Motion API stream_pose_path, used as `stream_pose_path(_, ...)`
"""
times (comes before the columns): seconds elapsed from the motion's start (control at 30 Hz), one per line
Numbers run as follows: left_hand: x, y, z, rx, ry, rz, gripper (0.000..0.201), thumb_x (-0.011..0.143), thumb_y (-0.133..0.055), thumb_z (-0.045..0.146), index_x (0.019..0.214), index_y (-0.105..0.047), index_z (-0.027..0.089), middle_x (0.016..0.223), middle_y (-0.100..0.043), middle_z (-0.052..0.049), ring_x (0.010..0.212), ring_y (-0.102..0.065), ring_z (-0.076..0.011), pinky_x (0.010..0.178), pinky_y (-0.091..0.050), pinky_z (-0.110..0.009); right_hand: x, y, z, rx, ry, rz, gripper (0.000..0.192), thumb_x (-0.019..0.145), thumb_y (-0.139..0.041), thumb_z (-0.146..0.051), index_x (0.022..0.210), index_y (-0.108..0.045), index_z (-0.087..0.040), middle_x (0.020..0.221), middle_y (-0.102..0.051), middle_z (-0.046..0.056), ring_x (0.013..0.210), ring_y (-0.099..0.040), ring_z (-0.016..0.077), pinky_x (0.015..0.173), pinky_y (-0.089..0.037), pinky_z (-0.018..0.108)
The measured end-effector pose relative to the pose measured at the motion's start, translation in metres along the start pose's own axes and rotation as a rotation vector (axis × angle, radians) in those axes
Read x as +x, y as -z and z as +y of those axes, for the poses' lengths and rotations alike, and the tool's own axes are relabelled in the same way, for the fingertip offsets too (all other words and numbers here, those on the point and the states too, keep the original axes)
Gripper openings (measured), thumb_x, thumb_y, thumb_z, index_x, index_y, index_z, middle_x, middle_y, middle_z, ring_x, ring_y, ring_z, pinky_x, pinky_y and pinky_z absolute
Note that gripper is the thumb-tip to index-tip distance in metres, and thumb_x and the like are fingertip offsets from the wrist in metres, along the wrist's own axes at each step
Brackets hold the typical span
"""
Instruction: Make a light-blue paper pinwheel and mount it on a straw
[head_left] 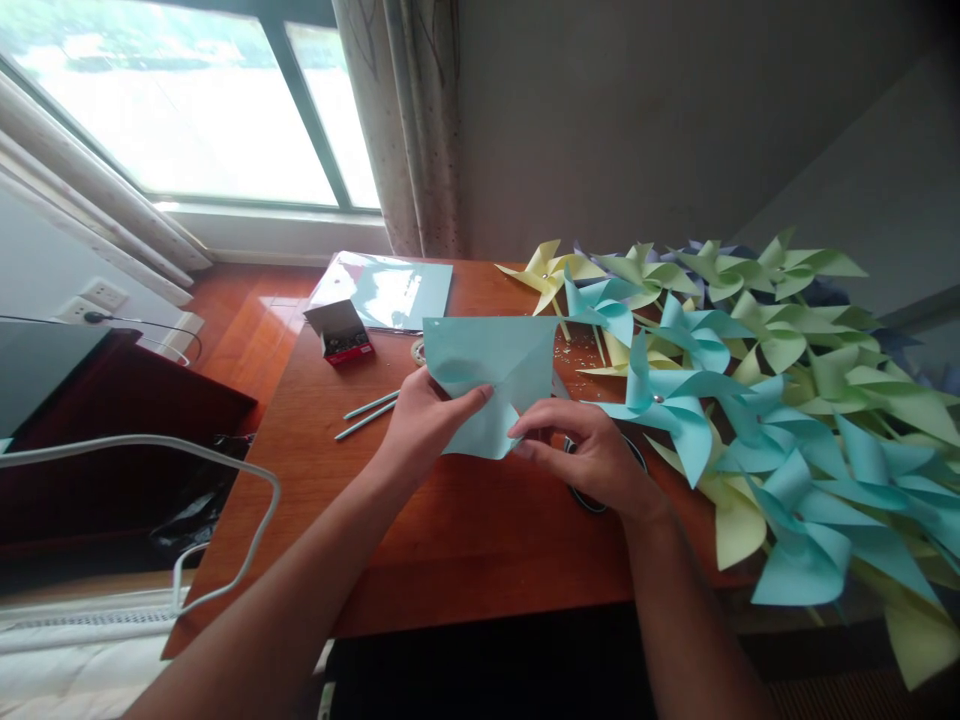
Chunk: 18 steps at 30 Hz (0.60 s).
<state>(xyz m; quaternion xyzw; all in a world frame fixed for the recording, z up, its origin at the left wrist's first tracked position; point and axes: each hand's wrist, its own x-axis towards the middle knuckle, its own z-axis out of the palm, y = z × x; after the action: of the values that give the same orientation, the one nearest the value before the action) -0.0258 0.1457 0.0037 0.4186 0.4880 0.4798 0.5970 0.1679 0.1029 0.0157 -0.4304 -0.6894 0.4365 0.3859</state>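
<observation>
The right hand (592,455) hides most of a dark object (600,500) beneath the blue paper (491,385).

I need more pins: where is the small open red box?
In the head view, the small open red cardboard box sits on the wooden table, left of the hands, touching the pale blue paper stack.

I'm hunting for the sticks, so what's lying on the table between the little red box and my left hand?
In the head view, two pale blue sticks lie on bare wood between the red box and your left hand.
</observation>
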Motion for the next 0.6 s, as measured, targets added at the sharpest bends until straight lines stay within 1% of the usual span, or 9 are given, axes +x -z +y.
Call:
stream_pose_path(0.1,-0.002,-0.002,0.000,0.017,-0.006,-0.010,0.031,0.060,-0.091,0.029,0.080,-0.072,0.015,0.079,-0.076,-0.003,0.068,-0.066,-0.0190,0.065,-0.053,-0.028,0.001,-0.003,0.003,-0.011,-0.012,0.070,0.016,0.092,-0.068,-0.032,0.083,-0.075,-0.021,0.082,-0.074,0.002,0.075,-0.064,0.0167,0.069,-0.049,0.028)
stream_pose_path(0.23,-0.004,-0.005,-0.001,0.070,-0.031,-0.013,0.026,0.061,-0.089,0.027,0.074,-0.070,0.015,0.074,-0.073,-0.002,0.066,-0.064,-0.0183,0.062,-0.051,-0.027,0.002,-0.009,0.007,-0.055,-0.080,0.199,0.019,0.089,-0.070,-0.036,0.077,-0.072,-0.021,0.072,-0.071,0.000,0.064,-0.060,0.0156,0.058,-0.046,0.026)
stream_pose_path(0.37,-0.005,-0.005,-0.004,0.103,-0.057,-0.054,0.023,0.062,-0.087,0.025,0.073,-0.069,0.016,0.074,-0.073,-0.002,0.067,-0.063,-0.0181,0.063,-0.050,-0.027,0.002,-0.014,0.009,-0.087,-0.097,0.295,0.020,0.088,-0.070,-0.037,0.076,-0.072,-0.020,0.067,-0.069,0.000,0.059,-0.057,0.0147,0.054,-0.044,0.026)
stream_pose_path(0.5,-0.006,-0.005,-0.006,0.088,-0.056,-0.086,0.024,0.061,-0.088,0.023,0.073,-0.068,0.016,0.074,-0.072,-0.001,0.066,-0.063,-0.0175,0.063,-0.051,-0.026,0.002,-0.015,0.011,-0.157,-0.087,0.339,0.024,0.087,-0.070,-0.039,0.074,-0.070,-0.020,0.065,-0.066,0.000,0.057,-0.055,0.0146,0.054,-0.042,0.027)
stream_pose_path(0.6,-0.006,-0.005,-0.005,0.062,-0.047,-0.103,0.024,0.061,-0.088,0.022,0.076,-0.070,0.016,0.077,-0.073,-0.001,0.067,-0.063,-0.0173,0.064,-0.052,-0.027,0.002,-0.015,0.012,-0.193,-0.081,0.337,0.025,0.088,-0.070,-0.038,0.072,-0.068,-0.020,0.063,-0.064,-0.001,0.056,-0.053,0.0140,0.053,-0.040,0.027)
